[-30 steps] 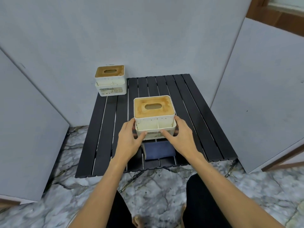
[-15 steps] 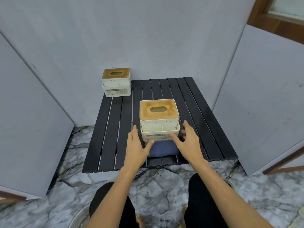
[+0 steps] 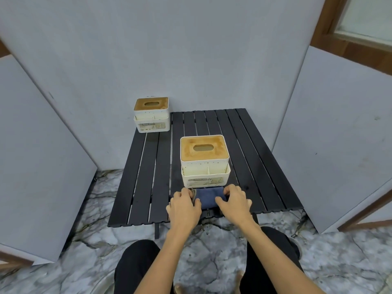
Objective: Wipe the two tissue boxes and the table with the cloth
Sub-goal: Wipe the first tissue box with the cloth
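Folded blue cloth (image 3: 210, 197) at the near edge of the black slatted tabletop (image 3: 148, 177), long axis running left to right, pinched at its left end by the left hand (image 3: 184, 205) and at its right end by the right hand (image 3: 233, 202) — both equally near. Just beyond the cloth, the nearer tissue box (image 3: 204, 161); far tissue box (image 3: 151, 114) at the back left corner, well apart. Oval slots dark — contents impossible to tell.
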Action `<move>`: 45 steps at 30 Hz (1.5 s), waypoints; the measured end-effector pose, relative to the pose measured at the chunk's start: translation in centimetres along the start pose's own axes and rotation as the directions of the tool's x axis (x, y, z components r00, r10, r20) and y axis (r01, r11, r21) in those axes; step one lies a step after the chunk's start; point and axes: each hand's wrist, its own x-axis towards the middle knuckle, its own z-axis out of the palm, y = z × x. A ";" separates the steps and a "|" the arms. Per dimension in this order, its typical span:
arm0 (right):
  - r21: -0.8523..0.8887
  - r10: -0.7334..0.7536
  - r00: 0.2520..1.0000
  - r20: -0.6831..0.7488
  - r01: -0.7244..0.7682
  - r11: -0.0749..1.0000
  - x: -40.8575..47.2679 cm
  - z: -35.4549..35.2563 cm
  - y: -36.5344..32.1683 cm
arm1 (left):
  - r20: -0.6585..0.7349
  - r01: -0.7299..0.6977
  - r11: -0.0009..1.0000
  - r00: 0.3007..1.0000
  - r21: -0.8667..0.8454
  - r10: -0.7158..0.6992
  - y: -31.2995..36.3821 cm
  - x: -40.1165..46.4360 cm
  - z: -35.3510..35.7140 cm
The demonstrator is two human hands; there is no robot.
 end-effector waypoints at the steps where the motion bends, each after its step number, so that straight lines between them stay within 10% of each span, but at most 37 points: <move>1: 0.039 -0.007 1.000 0.004 0.007 0.999 -0.2 0.0 0.0 | 0.002 -0.007 1.000 1.000 -0.029 0.007 0.1 -0.1 0.0; 9: 0.319 -0.032 0.997 0.065 0.010 0.948 -1.1 -1.6 0.2 | -0.001 -0.068 0.895 0.997 -0.440 0.075 0.6 -1.8 -0.7; 21: -0.278 -0.274 0.914 0.300 0.358 0.891 -0.8 -2.5 -1.0 | 0.379 0.226 0.637 0.919 -0.737 0.111 -0.9 0.4 -2.3; 26: 0.193 -0.433 0.814 0.387 0.388 0.901 -1.4 -3.3 -1.6 | 0.476 0.176 0.626 0.806 -0.760 0.351 -0.7 0.9 -4.8; 32: 0.553 -0.331 0.892 0.308 0.115 0.825 -1.9 -3.5 -2.1 | 0.330 0.010 0.656 0.870 -0.754 0.367 2.0 2.7 -7.6; 39: 0.630 -0.242 0.951 0.194 0.068 0.773 -0.7 -6.2 -2.9 | -0.142 -0.462 0.812 0.886 -0.357 0.442 5.0 8.0 -9.3; 45: 0.594 -0.164 0.986 -0.019 0.143 0.791 2.2 -8.8 -3.0 | 0.117 -0.485 0.867 0.873 0.116 0.473 5.4 13.0 -6.6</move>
